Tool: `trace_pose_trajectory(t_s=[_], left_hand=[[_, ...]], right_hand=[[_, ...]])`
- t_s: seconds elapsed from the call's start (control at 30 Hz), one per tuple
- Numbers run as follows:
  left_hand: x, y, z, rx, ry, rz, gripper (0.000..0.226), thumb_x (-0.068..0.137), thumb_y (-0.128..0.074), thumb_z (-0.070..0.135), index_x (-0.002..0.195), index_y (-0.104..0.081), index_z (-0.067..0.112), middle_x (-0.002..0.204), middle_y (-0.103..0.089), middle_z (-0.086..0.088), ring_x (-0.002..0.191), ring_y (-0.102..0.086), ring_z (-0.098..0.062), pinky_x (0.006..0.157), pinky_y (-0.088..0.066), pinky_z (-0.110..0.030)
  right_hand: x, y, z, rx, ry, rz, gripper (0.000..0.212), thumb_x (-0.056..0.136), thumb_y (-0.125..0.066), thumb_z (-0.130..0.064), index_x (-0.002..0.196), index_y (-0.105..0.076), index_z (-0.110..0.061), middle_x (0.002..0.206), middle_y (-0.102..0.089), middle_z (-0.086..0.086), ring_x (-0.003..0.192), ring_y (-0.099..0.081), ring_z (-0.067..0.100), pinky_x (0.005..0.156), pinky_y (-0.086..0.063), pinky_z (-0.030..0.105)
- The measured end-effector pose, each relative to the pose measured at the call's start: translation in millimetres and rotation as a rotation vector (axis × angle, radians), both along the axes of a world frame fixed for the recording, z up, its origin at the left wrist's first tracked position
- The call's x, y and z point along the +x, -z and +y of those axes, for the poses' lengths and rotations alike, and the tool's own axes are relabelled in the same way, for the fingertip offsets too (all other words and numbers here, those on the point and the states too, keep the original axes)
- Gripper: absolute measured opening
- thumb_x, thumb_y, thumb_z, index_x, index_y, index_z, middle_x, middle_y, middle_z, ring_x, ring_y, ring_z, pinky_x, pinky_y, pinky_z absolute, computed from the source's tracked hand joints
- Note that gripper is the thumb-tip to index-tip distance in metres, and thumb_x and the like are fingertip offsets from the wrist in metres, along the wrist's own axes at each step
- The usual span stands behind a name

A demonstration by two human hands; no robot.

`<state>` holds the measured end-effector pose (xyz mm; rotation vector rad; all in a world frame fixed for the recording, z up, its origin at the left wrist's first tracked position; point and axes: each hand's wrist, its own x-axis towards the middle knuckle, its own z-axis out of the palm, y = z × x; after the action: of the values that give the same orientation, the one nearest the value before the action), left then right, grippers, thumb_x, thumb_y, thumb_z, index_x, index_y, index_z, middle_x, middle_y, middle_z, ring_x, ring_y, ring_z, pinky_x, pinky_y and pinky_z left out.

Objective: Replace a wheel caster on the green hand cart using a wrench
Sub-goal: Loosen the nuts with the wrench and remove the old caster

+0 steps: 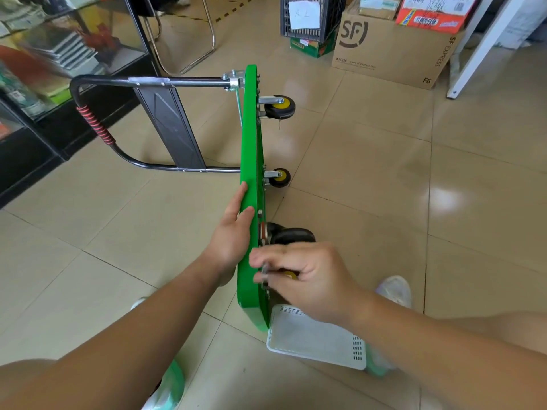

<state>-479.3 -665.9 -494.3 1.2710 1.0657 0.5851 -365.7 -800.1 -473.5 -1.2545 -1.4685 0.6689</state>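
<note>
Nearest us, a white basket point(310, 335) lies on the glossy beige tile floor point(370, 173), touching or just beside the near corner of the cart point(250, 137), with pale shoes point(168, 383) on either side. The cart stands on its edge on the tiles, green deck upright and wheels pointing right. We see the right hand point(305, 276) at the deck's underside near that corner, fingers curled and pinching a small metal piece point(264, 269); blur keeps us from telling what it is, and a bit of yellow shows behind the fingers. The left hand point(233, 229) lies flat against the deck's other face, fingers straight, thumb over the edge. Just past the right hand sits a black caster point(293, 235); two casters with yellow hubs point(279, 177) follow farther along. The black handle point(97, 125), wrapped partly in red cord, is folded out to the left, low over the floor. Beyond it we find a glass cabinet point(74, 54) and a chair frame point(183, 39). At the far right stand a cardboard box point(390, 51), a dark crate point(310, 16) and a white table leg point(473, 45).
</note>
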Motion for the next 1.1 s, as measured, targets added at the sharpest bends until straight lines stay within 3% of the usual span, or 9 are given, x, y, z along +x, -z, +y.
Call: trace_pose_trajectory(t_s=[0.07, 0.17, 0.23, 0.4, 0.57, 0.73, 1.0, 1.1], left_hand=[[-2, -1, -2, -0.046, 0.012, -0.033, 0.058, 0.104, -0.043, 0.024, 0.154, -0.033, 0.051, 0.133, -0.064, 0.011, 0.120, -0.065, -0.022, 0.111, -0.047, -0.051], [-8, -1, -11, -0.080, 0.025, -0.037, 0.061, 0.107, -0.044, 0.021, 0.156, -0.027, 0.052, 0.134, -0.066, 0.008, 0.118, -0.067, -0.026, 0.106, -0.051, -0.054], [-13, 1, -19, -0.075, 0.033, -0.028, 0.059, 0.107, -0.042, 0.025, 0.155, -0.026, 0.056, 0.135, -0.064, 0.010, 0.120, -0.065, -0.030, 0.105, -0.051, -0.056], [-19, 7, -31, -0.052, 0.036, -0.019, 0.056, 0.103, -0.042, 0.038, 0.151, -0.027, 0.061, 0.150, -0.053, 0.014, 0.131, -0.058, -0.020, 0.112, -0.046, -0.049], [-19, 6, -31, -0.055, 0.042, -0.006, 0.053, 0.107, -0.039, 0.033, 0.151, -0.027, 0.062, 0.151, -0.052, 0.012, 0.132, -0.057, -0.021, 0.113, -0.045, -0.049], [-14, 2, -35, -0.051, 0.002, 0.018, 0.048, 0.091, -0.040, 0.046, 0.114, -0.035, 0.088, 0.151, -0.052, 0.013, 0.137, -0.053, -0.022, 0.116, -0.041, -0.051], [-14, 1, -36, -0.052, -0.007, 0.005, 0.047, 0.092, -0.039, 0.046, 0.114, -0.034, 0.088, 0.152, -0.051, 0.013, 0.137, -0.053, -0.022, 0.116, -0.041, -0.051], [-14, 3, -36, -0.042, -0.007, -0.002, 0.047, 0.091, -0.040, 0.046, 0.112, -0.035, 0.088, 0.152, -0.053, 0.009, 0.137, -0.053, -0.024, 0.116, -0.041, -0.053]], right_hand=[[2, -8, 4, -0.023, 0.062, 0.155, 0.024, 0.083, -0.076, -0.003, 0.106, -0.078, -0.012, 0.103, -0.075, -0.015, 0.098, -0.072, 0.005, 0.093, -0.057, 0.028], [14, -23, 19, -0.083, 0.141, 0.330, 0.024, 0.083, -0.076, 0.005, 0.102, -0.078, -0.009, 0.099, -0.077, -0.009, 0.097, -0.072, 0.006, 0.094, -0.056, 0.026], [23, -31, 32, -0.103, 0.153, 0.352, 0.022, 0.084, -0.073, 0.007, 0.099, -0.077, -0.010, 0.097, -0.077, -0.007, 0.098, -0.073, 0.009, 0.091, -0.057, 0.024], [32, -28, 59, -0.225, 0.163, 0.420, 0.022, 0.088, -0.073, 0.002, 0.097, -0.076, -0.018, 0.094, -0.078, -0.006, 0.095, -0.074, 0.010, 0.080, -0.057, 0.021], [35, -28, 69, -0.321, 0.141, 0.448, 0.017, 0.090, -0.072, -0.004, 0.101, -0.075, -0.017, 0.089, -0.078, -0.004, 0.094, -0.075, 0.013, 0.083, -0.060, 0.027], [38, -30, 69, -0.333, 0.150, 0.492, 0.019, 0.090, -0.071, -0.004, 0.107, -0.073, -0.011, 0.090, -0.078, 0.001, 0.093, -0.075, 0.016, 0.080, -0.060, 0.026], [35, -24, 75, -0.394, 0.146, 0.534, 0.017, 0.090, -0.071, -0.002, 0.103, -0.073, -0.013, 0.090, -0.077, 0.003, 0.093, -0.076, 0.019, 0.084, -0.061, 0.031], [30, -24, 77, -0.410, 0.111, 0.521, 0.017, 0.089, -0.072, -0.002, 0.099, -0.073, -0.017, 0.089, -0.078, 0.001, 0.090, -0.075, 0.015, 0.081, -0.061, 0.027]])
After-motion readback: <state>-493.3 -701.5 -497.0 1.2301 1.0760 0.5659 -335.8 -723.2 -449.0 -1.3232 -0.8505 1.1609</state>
